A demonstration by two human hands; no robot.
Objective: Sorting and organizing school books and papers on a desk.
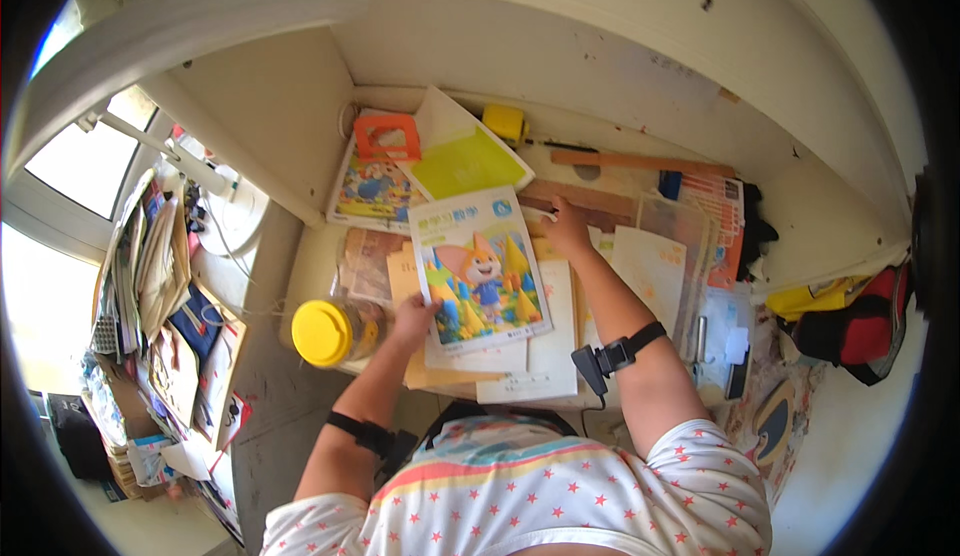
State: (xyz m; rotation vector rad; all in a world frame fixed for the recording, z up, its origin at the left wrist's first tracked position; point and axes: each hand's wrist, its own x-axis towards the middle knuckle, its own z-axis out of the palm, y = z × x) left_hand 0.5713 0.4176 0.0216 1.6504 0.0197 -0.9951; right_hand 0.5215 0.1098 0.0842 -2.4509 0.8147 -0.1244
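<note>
My left hand [415,321] grips the lower left edge of a booklet [484,278] whose cover shows a cartoon fox among yellow cones. The booklet is tilted a little and covers part of the loose papers [559,316] and a tan envelope or folder [403,271]. My right hand [568,232] is beyond the booklet's upper right side, beside a brown wooden strip [600,199]. A small pale edge shows at its fingers; whether they hold it is unclear. Behind the booklet are a white and green sheet [466,162] and another picture booklet [373,192].
A jar with a yellow lid [322,333] stands at the desk's left edge. An orange plastic frame [388,137], a yellow object [504,122] and a long wooden ruler [645,162] lie at the back. A clear plastic box [697,237] is at right. Shelf panels [247,120] enclose the desk.
</note>
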